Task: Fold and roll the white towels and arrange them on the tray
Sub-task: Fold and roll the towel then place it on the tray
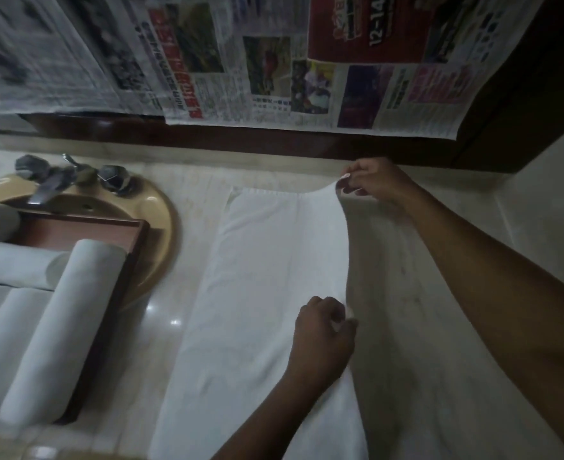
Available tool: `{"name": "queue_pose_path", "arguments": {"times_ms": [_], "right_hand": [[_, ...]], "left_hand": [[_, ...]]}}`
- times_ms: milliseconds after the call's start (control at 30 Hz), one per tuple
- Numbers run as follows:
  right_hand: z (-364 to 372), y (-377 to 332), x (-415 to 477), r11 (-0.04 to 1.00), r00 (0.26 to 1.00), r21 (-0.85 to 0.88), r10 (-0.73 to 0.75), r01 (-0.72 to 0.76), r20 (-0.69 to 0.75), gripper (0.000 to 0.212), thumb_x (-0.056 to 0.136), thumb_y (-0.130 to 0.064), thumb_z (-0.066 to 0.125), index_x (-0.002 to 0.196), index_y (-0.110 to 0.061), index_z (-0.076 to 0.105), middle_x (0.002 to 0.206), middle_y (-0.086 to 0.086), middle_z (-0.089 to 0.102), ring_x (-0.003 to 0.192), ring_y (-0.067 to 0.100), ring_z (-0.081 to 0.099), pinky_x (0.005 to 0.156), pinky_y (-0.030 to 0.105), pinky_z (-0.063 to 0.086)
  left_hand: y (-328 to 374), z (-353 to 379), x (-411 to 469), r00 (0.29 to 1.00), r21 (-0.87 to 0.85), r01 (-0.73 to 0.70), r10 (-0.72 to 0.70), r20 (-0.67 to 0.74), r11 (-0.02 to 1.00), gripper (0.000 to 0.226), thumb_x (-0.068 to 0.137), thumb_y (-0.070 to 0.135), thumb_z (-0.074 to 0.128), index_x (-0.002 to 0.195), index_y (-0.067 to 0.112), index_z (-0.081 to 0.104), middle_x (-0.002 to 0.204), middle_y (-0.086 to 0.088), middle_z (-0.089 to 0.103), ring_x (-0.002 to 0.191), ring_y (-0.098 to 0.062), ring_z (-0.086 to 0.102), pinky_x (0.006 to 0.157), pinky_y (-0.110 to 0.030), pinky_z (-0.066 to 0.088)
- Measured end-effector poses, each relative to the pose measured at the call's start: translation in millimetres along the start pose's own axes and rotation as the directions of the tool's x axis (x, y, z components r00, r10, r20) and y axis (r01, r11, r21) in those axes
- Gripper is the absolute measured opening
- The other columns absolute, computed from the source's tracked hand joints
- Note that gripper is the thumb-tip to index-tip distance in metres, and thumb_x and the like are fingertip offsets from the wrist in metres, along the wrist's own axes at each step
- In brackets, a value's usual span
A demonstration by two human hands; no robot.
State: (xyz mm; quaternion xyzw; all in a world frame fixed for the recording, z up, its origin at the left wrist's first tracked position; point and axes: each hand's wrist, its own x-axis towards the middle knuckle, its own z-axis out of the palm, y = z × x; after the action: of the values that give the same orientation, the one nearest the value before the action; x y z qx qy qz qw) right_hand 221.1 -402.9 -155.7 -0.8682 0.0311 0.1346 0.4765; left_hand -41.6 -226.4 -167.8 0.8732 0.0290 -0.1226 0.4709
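A long white towel (260,293) lies spread lengthwise on the pale marble counter (181,327). My right hand (373,182) pinches the towel's far right corner and lifts that edge off the counter. My left hand (323,333) pinches the same lifted edge nearer to me, so the right side of the towel stands up as a fold. On the left, a dark wooden tray (134,257) holds several rolled white towels (58,330).
The tray sits partly over a tan sink basin (161,207) with a metal faucet (54,177). Newspaper sheets (274,71) cover the wall behind the counter. A dark wooden ledge (240,141) runs along the back.
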Motion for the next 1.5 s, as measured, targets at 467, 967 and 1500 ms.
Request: {"name": "queue_pose_path", "arguments": {"times_ms": [467, 967, 1500], "right_hand": [[144.8, -92.1, 63.1, 0.919, 0.951, -0.257, -0.31, 0.299, -0.001, 0.007, 0.096, -0.025, 0.072, 0.092, -0.02, 0.069, 0.08, -0.008, 0.064, 0.069, -0.005, 0.053, 0.063, 0.02, 0.04], [237.8, -44.2, 87.6, 0.869, 0.974, -0.468, -0.218, 0.163, -0.066, 0.023, 0.097, -0.043, 0.066, 0.098, -0.02, 0.066, 0.107, 0.002, 0.068, 0.11, 0.028, 0.054, 0.09, 0.04, 0.036], [194.8, -17.1, 52.3, 0.831, 0.922, -0.528, -0.047, -0.177, -0.383, 0.034, 0.105, -0.043, 0.049, 0.122, -0.018, 0.065, 0.13, 0.015, 0.056, 0.121, 0.037, 0.049, 0.099, 0.047, 0.041]], "left_hand": [[-96.0, -152.9, 7.8, 0.888, -0.715, 0.452, -0.346, 0.304, 0.533, 0.005, 0.093, 0.005, 0.054, 0.097, 0.007, 0.056, 0.093, -0.02, 0.064, 0.086, -0.032, 0.066, 0.08, -0.044, 0.055], [-154.2, -190.6, 14.8, 0.872, -0.621, 0.474, -0.431, 0.232, 0.625, 0.024, 0.095, 0.008, 0.067, 0.073, 0.014, 0.063, 0.07, -0.01, 0.07, 0.058, -0.021, 0.064, 0.06, -0.035, 0.056], [-173.8, -179.8, 53.9, 0.931, 0.189, 0.355, -0.327, -0.163, 0.915, 0.024, 0.09, 0.047, 0.066, 0.084, 0.024, 0.066, 0.074, 0.007, 0.07, 0.076, -0.015, 0.069, 0.067, -0.03, 0.051]]}}
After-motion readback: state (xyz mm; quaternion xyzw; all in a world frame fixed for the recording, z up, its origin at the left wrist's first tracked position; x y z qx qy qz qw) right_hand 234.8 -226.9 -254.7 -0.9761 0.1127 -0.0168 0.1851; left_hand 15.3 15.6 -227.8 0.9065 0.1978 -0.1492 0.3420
